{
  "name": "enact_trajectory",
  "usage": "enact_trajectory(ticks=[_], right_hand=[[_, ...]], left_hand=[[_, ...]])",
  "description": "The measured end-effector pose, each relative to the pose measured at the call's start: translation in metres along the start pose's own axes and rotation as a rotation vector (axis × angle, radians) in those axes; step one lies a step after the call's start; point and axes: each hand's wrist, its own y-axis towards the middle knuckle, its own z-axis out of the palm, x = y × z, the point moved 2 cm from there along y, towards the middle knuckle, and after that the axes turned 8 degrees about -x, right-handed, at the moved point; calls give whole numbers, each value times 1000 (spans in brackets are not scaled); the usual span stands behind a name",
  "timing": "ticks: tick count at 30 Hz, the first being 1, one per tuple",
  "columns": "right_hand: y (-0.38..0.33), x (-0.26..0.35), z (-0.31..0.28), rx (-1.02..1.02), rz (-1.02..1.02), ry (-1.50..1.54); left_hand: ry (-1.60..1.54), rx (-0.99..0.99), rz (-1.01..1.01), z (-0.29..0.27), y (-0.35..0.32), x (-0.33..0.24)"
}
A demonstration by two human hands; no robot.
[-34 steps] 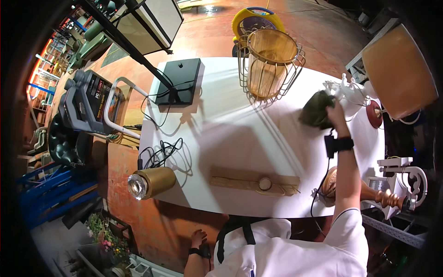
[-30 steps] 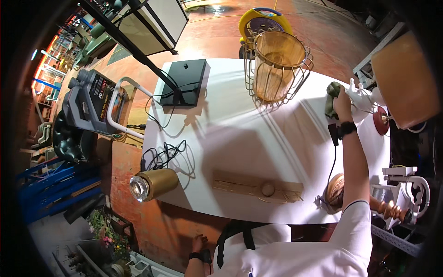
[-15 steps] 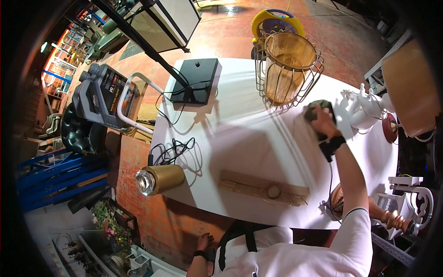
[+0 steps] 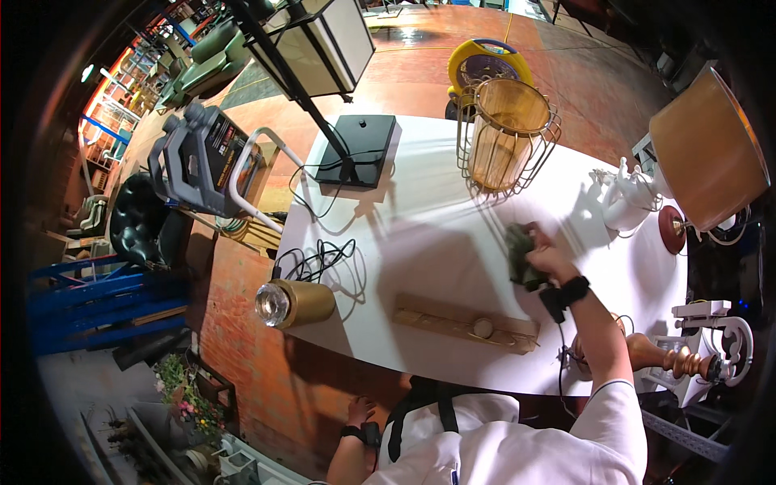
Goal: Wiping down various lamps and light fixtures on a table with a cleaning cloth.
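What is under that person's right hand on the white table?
A crumpled dark green cloth lies under the right hand, pressed onto the white table. The cloth sticks out on the hand's left side; the tabletop beneath it is covered and cannot be seen.

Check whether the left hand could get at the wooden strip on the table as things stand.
Probably yes. The left hand hangs below the table's near edge, holding nothing visible, and the wooden strip lies close to that edge with only bare tabletop around it.
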Motion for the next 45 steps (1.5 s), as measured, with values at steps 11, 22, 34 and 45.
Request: enact_trajectory(ticks=[11,22,34,45], right_hand=[[17,10,33,-143,363,-719],[41,44,86,199,-231,-33],[82,-88,-21,-514,-104,-764],[61,65,94,-206,5,-680]], left_hand=[[-80,-22,-119,-37,-11,59],[-225,-1,-128,-35,8,84],[-397,7,-208,-36,-9,95],[-222,-29,-164,-30,-17,97]])
